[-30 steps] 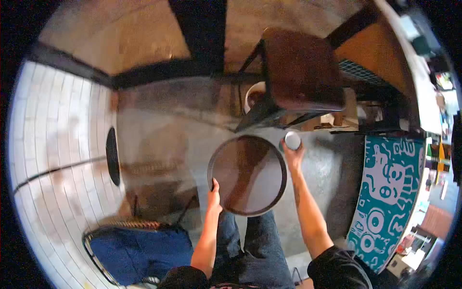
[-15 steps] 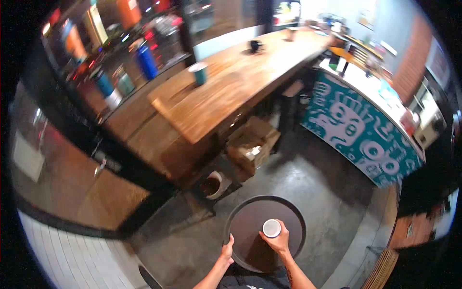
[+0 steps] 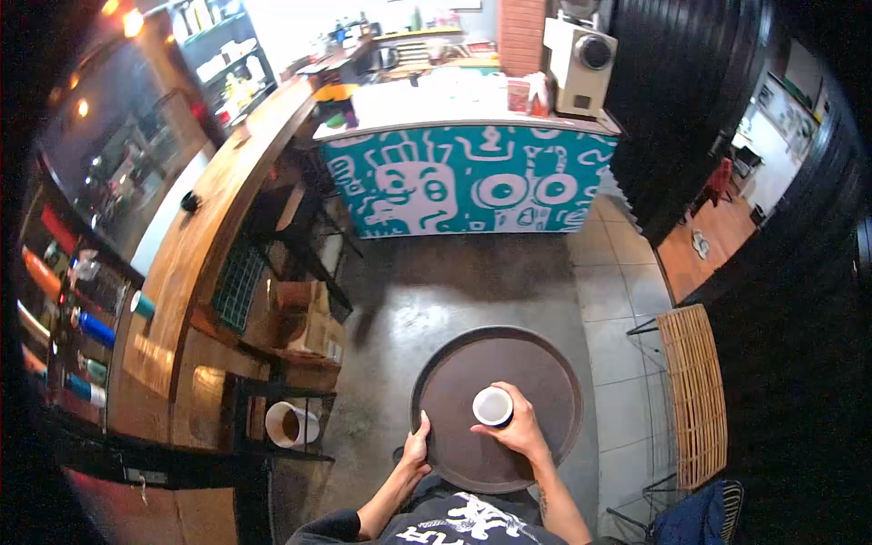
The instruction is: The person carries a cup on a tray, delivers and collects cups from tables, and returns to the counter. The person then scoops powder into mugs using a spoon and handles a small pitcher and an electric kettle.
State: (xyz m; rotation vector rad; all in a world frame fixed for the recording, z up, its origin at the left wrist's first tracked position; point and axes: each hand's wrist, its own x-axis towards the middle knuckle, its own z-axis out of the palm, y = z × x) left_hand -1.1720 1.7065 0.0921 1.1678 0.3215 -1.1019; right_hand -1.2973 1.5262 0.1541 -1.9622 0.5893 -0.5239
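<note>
A round dark brown serving tray (image 3: 454,363) is held level in front of my body. My left hand (image 3: 416,447) grips its left rim, thumb on top and the other fingers hidden underneath. Near the middle of the tray stands a cup (image 3: 492,406) with a white rim, seen from above. My right hand (image 3: 522,425) is wrapped around the cup's right side, fingers and thumb closed on it. Whether the cup holds anything I cannot make out.
Ahead stands a counter (image 3: 472,182) with a teal and white painted front, bearing a beige machine (image 3: 582,68). Along the left runs a long wooden bar (image 3: 204,245) with a teal cup (image 3: 143,305), above a white bucket (image 3: 292,425) and cardboard box (image 3: 318,327). A woven chair (image 3: 693,391) is at right.
My view has turned right, so the painted counter is now straight ahead and the wooden bar lies at left. Both hands keep their hold on the tray and cup.
</note>
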